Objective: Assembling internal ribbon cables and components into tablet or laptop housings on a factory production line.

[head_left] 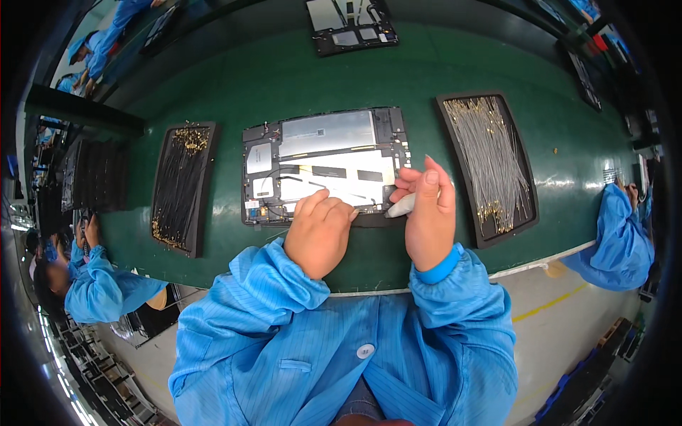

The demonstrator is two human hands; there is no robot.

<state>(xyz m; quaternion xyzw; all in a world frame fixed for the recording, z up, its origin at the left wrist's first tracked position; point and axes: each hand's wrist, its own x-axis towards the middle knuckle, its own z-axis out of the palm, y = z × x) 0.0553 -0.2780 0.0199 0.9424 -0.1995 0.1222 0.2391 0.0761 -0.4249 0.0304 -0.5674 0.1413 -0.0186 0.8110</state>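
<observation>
My left hand (320,238), fingers bent, covers part of the opened tablet's (327,135) near edge, and a white piece (402,206) shows against my half-curled right hand (430,227) (I can't tell whether either hand grips anything). Trays of black wires (209,170) and grey wires (459,170) flank the tablet, another tablet (345,38) beyond.

Stretches out green and glossy as a broad bench top (419,71), curving at the ends in the fisheye view. Carries at its middle an opened flat device (327,135), dark-edged, silver and white inside. Bears, apart on either side, a cable-filled left tray (207,163) and a cable-filled right tray (461,170), both dark. Supports toward the far edge a second opened device (346,38), toward the left end a dark stack (99,177), and, right of the trays, a tiny gold-coloured bit (555,150).
</observation>
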